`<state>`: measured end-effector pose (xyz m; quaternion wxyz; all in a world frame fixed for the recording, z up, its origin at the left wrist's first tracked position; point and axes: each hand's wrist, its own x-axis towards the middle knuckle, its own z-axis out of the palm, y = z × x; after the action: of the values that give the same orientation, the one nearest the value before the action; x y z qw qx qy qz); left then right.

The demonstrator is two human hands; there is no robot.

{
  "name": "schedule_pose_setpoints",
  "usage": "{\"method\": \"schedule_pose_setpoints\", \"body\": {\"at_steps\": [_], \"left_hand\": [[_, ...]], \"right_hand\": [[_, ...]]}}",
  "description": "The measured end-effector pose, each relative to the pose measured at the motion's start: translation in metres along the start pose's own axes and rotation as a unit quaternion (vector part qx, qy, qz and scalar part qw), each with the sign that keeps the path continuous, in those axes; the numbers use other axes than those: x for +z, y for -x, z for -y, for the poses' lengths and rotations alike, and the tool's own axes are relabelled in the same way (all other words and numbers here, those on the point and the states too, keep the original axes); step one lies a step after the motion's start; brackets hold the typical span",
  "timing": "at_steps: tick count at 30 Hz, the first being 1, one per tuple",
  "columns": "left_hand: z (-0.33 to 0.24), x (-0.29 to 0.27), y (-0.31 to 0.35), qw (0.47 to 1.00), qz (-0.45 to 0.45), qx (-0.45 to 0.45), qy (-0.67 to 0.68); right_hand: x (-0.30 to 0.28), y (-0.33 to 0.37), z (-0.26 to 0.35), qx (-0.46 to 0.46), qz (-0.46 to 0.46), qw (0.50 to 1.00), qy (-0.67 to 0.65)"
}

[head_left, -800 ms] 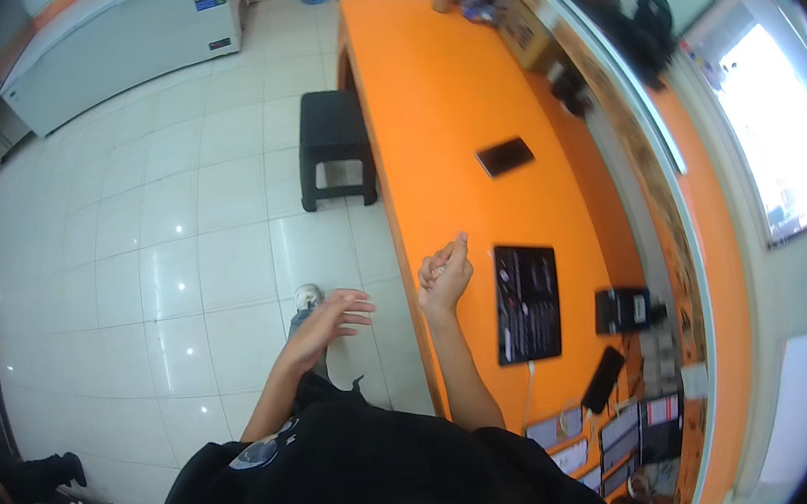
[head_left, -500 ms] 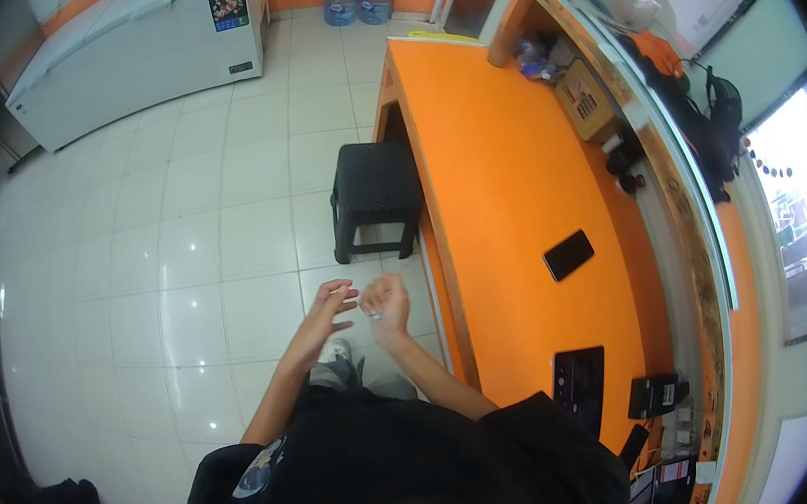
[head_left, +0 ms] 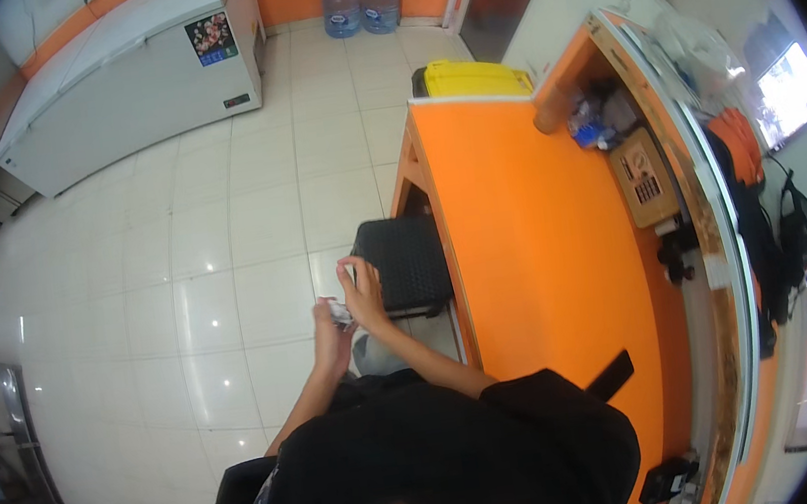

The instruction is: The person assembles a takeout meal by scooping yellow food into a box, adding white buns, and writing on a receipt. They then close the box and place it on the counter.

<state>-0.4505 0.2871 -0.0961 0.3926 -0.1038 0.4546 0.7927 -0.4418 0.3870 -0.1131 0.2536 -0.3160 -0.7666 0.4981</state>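
- Pale floor tiles (head_left: 127, 296) are covering the left side, with a long white chest freezer (head_left: 139, 108) standing at the back and two blue water bottles (head_left: 342, 20) sitting near its right end.
- Along the right, an orange counter (head_left: 534, 246) is running away from the person; a dark flat slab (head_left: 610, 377) is lying on it, well apart from both hands.
- Beside the counter's left edge, a black stool (head_left: 403, 267) is standing just beyond the hands.
- Low before the torso, the left hand (head_left: 331, 341) is pointing upward, thumb side inward; how far its fingers are closing, and on what, I cannot tell.
- Close on its right, the right hand (head_left: 365, 295) is hanging with fingers loosely parted and bent, nothing showing between the fingertips.
- Between them, a small pale patch (head_left: 339, 312) is showing, just right of the left thumb and left of the right palm. Its long axis is seemingly slanting down rightward; whether it is being held or lying behind is unclear, and neither hand is plainly nearer.
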Motion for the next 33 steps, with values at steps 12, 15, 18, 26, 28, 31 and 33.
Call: {"method": "schedule_pose_setpoints", "body": {"at_steps": [12,15,18,26,28,31,33], "left_hand": [[-0.164,-0.011,-0.245,0.988,-0.140,-0.018,0.065],[-0.166,0.013,-0.343,0.995,-0.057,-0.042,-0.069],[-0.154,0.065,-0.456,0.973,0.039,-0.098,-0.208],[-0.072,0.255,-0.660,0.888,0.191,-0.235,-0.345],[-0.051,0.302,-0.673,0.859,0.227,-0.276,-0.365],[-0.019,0.350,-0.679,0.832,0.241,-0.332,-0.373],[-0.008,0.359,-0.684,0.848,0.241,-0.324,-0.343]], "right_hand": [[-0.078,-0.460,-0.087,0.263,-0.094,0.873,-0.399],[-0.099,-0.540,-0.124,0.350,-0.210,0.780,-0.474],[-0.120,-0.592,-0.182,0.445,-0.408,0.651,-0.461],[-0.163,-0.568,-0.300,0.471,-0.526,0.601,-0.375],[-0.165,-0.556,-0.298,0.480,-0.469,0.655,-0.347],[-0.167,-0.557,-0.286,0.510,-0.522,0.563,-0.387],[-0.172,-0.562,-0.273,0.588,-0.568,0.452,-0.357]]}}
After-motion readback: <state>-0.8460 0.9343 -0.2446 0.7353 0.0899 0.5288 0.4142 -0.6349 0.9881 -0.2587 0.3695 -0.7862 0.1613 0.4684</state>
